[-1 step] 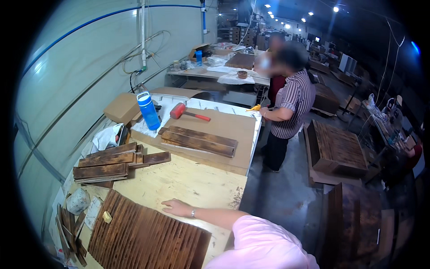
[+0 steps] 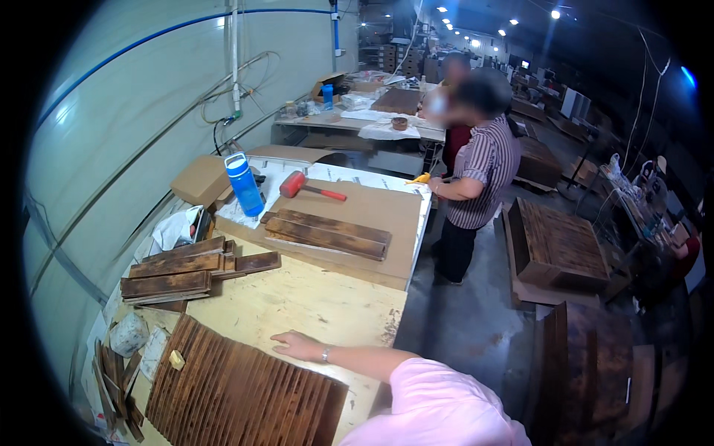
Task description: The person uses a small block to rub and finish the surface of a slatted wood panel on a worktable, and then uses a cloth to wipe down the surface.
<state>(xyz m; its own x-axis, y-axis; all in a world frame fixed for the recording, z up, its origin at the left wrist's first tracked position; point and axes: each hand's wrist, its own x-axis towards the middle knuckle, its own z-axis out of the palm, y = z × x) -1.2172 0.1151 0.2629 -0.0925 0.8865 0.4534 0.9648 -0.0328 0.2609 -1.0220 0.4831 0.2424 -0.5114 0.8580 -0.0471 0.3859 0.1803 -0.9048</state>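
My right hand (image 2: 300,346) reaches in from the lower right, below a pink sleeve, with a metal-banded watch on the wrist. Its fingers are stretched out and hold nothing, over the pale board tabletop (image 2: 327,305). It is close to the far edge of a panel of dark-stained wooden slats (image 2: 238,386) laid side by side. A small yellowish block (image 2: 177,360) rests on the panel's left part. My left hand is out of the picture.
Loose dark boards (image 2: 171,273) are piled at the left. Beyond lie two longer boards (image 2: 327,234) on cardboard, a red mallet (image 2: 294,183) and a blue bottle (image 2: 244,186). Thin offcuts (image 2: 111,379) fill the near left corner. A person in a striped shirt (image 2: 487,167) stands past the table.
My right hand has shifted very slightly to the right along the panel's edge. The boards, mallet and bottle lie as before, and the whole picture has moved a little.
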